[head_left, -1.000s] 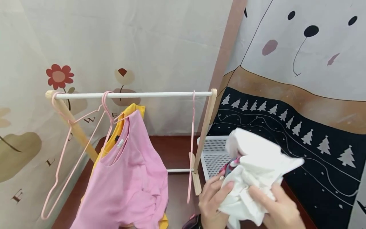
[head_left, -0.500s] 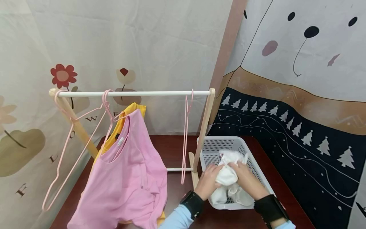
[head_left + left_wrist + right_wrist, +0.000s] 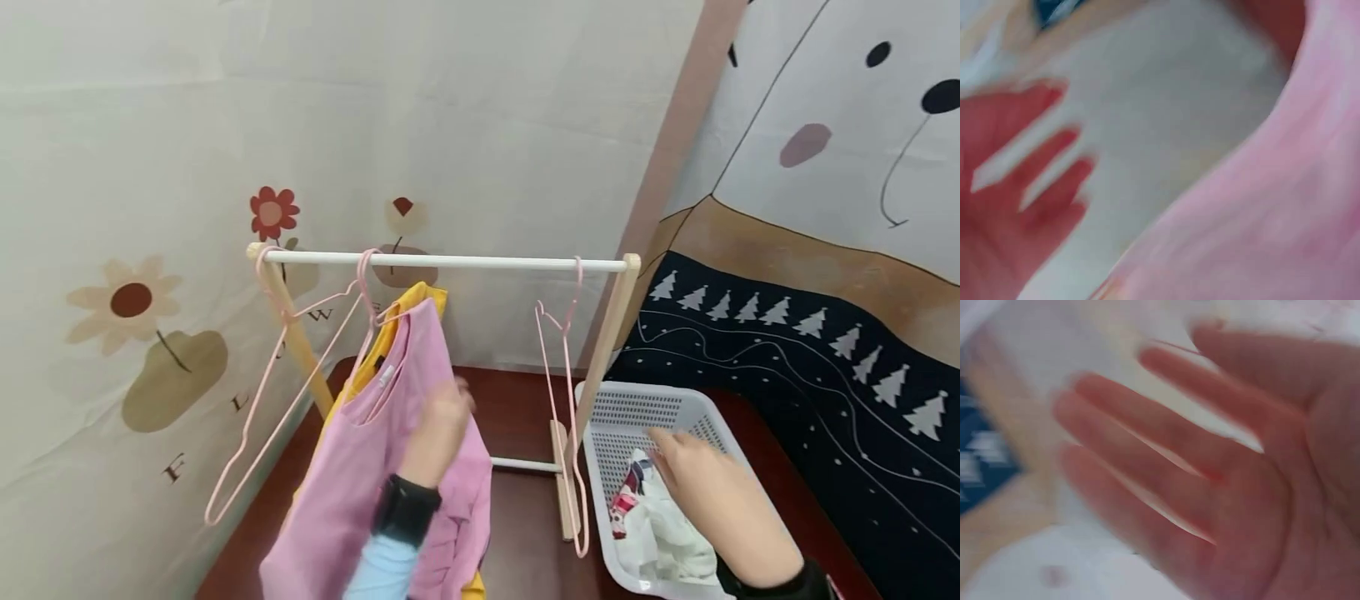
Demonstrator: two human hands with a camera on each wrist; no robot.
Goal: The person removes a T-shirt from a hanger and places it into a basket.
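My left hand [image 3: 441,425] is in front of a pink sleeveless top [image 3: 375,475] that hangs on a pink hanger [image 3: 365,275]. In the left wrist view the fingers [image 3: 1047,150] are spread and hold nothing, with pink cloth beside them. My right hand [image 3: 705,500] is over the white basket [image 3: 637,400], its fingers [image 3: 1141,444] straight and apart in the right wrist view. A crumpled white garment [image 3: 671,533] with a red and dark patterned part [image 3: 626,500] lies in the basket. Both wrist views are blurred.
A clothes rack with a white rail [image 3: 465,262] stands on the dark red table [image 3: 517,387]. A yellow garment [image 3: 405,312] hangs behind the pink top. Bare pink hangers hang at the rail's left [image 3: 247,433] and right [image 3: 573,417].
Both hands have let go of the white garment, which they lowered into the basket. My left hand has moved left to the pink top; my right hand has lifted. The head view has turned left.
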